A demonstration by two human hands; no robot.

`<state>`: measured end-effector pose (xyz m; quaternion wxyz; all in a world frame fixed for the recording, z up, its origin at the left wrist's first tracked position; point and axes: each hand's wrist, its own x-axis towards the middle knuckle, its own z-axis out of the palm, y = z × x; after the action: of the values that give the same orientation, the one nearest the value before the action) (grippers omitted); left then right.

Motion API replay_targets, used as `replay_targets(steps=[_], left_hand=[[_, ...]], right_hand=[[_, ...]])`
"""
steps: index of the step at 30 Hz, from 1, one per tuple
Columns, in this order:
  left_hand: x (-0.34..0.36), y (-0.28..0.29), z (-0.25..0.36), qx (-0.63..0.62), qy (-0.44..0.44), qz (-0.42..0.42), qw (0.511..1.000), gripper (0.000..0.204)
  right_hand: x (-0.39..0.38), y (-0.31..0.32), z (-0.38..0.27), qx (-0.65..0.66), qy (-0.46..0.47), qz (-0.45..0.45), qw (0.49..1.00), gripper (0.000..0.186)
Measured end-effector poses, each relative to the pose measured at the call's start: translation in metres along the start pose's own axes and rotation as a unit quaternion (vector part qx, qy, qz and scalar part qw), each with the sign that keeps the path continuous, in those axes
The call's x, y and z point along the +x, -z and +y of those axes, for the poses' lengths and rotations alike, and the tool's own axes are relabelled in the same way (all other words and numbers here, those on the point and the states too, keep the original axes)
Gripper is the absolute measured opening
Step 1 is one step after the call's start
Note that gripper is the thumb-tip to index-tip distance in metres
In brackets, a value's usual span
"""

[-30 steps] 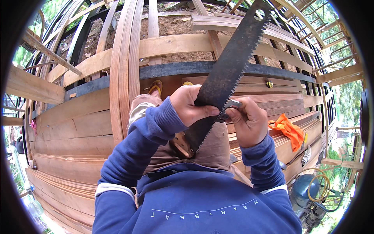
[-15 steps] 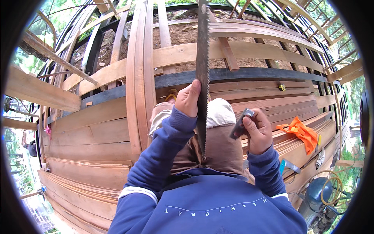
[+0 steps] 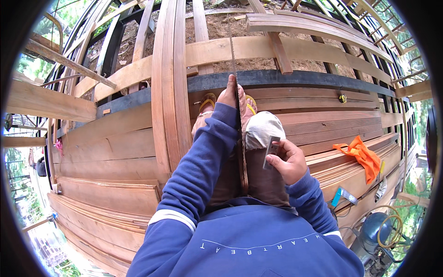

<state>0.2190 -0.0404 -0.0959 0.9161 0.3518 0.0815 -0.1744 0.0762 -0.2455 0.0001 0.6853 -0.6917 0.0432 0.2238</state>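
A long saw blade (image 3: 243, 161) with a toothed edge stands between my knees, its far end pointing away over the timber. It is seen nearly edge-on. My left hand (image 3: 228, 96) is closed around its middle part, thumb up along the blade. My right hand (image 3: 288, 162) pinches a small flat grey metal plate (image 3: 271, 153) with holes in it, between thumb and fingers. The plate is held upright just right of the blade, in front of my right knee, and does not touch the saw.
Stacked boards (image 3: 110, 159) lie left and right, with upright planks (image 3: 170, 83) beside my left leg. To the right are an orange cloth (image 3: 362, 157), a yellow tape measure (image 3: 342, 98) and a blue-handled square (image 3: 344, 197). A dark tank (image 3: 374, 228) with a yellow hose stands lower right.
The saw blade has turned from showing its broad side to nearly edge-on, and my left hand has moved farther away. The metal plate has turned upright and come closer to the blade.
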Motion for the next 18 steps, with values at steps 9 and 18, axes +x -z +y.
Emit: replay_targets(steps=[9, 18], left_hand=[[0.013, 0.0, -0.009, 0.016, 0.009, 0.021, 1.0, 0.066], [0.018, 0.001, -0.01, 0.026, 0.017, 0.016, 0.999, 0.067]], right_hand=[[0.036, -0.009, -0.015, -0.256, 0.162, 0.036, 0.952, 0.032], [0.061, -0.015, -0.029, -0.337, 0.275, 0.029, 0.9, 0.02]])
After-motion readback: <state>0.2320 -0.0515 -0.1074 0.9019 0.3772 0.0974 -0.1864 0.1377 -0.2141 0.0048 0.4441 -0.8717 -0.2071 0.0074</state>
